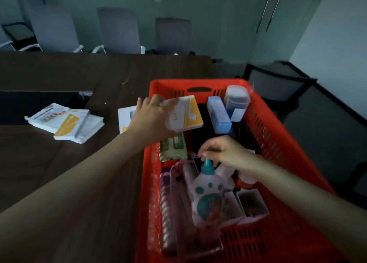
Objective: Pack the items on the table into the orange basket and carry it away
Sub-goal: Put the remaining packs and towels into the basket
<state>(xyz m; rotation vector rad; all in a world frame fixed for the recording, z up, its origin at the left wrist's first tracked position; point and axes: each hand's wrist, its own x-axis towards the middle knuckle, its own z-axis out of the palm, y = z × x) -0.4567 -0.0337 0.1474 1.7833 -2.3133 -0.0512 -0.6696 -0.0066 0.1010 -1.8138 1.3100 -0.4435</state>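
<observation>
The orange basket (278, 135) stands on the dark wooden table (59, 163) at the right and holds several items. My left hand (153, 119) holds a white and yellow box (185, 112) over the basket's far left part. My right hand (224, 151) hovers inside the basket, fingers pinched just above the teal cap of a white bottle with teal paw prints (206, 193); whether they touch the cap I cannot tell. A blue box (218, 113) and a clear lidded jar (236, 96) stand at the basket's far end. A green packet (172, 147) lies under my left hand.
Left of the basket a stack of white and yellow boxes (67, 121) lies on the table. Another white box (126, 117) lies partly hidden behind my left wrist. Grey chairs (119, 30) line the table's far side. A dark chair (278, 84) stands right of the basket.
</observation>
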